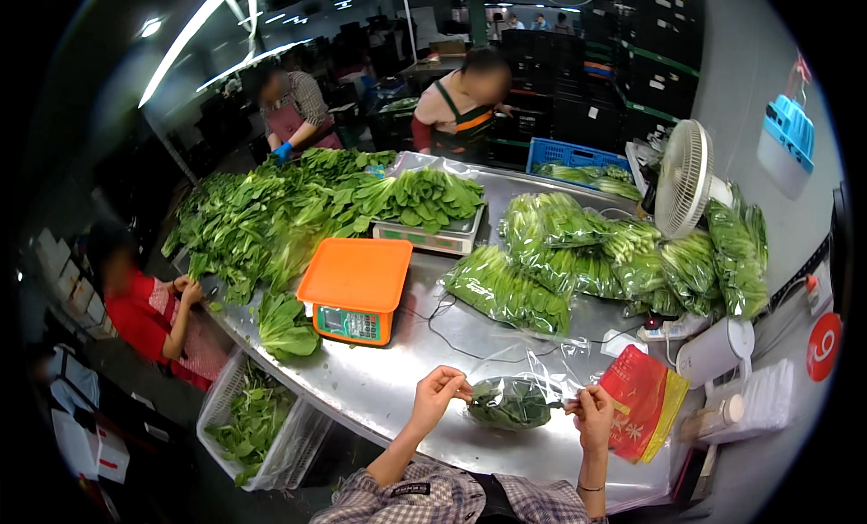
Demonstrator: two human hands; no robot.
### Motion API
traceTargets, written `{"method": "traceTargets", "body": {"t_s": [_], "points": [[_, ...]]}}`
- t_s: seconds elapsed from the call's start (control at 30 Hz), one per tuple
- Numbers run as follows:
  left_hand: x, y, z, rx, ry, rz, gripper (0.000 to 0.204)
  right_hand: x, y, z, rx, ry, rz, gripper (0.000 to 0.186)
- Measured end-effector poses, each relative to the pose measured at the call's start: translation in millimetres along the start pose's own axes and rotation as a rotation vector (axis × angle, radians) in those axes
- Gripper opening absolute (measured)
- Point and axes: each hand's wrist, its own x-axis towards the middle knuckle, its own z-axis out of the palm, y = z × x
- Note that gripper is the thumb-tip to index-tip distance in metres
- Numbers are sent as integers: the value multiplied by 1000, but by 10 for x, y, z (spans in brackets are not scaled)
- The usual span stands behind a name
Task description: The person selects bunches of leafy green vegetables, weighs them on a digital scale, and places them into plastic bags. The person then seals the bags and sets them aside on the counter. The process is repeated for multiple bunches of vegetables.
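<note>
Left hand (438,393) and right hand (593,414) pinch a clear bag (542,366) at opposite sides.
Both hands are nearly closed, thumbs against fingertips on the film; the bag lies between them at the near side of the desk (370,379), dark leaves (510,408) inside. Farther back, more clear bags (515,294) hold greens in a pile. A white crate (302,443) below the desk's left edge contains loose leafy stems (248,425); a blue crate (557,152) beyond the far edge holds green stalks (587,174).
</note>
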Motion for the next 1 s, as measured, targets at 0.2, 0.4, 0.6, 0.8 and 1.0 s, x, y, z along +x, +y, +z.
{"method": "traceTargets", "body": {"t_s": [0.2, 0.4, 0.6, 0.8, 1.0], "points": [[38, 67, 29, 175, -175, -58, 14, 137, -321, -32, -176, -114, -92, 19], [-224, 596, 131, 308, -200, 229, 13, -175, -582, 194, -11, -159, -279, 19], [-6, 658, 6, 709, 33, 329, 13, 148, -218, 398, -36, -75, -121, 21], [474, 469, -244, 409, 175, 127, 22, 788, -69, 727, 46, -167, -174, 23], [-80, 562, -322, 274, -13, 193, 28, 350, -162, 610, 25, -283, -259, 30]]}}
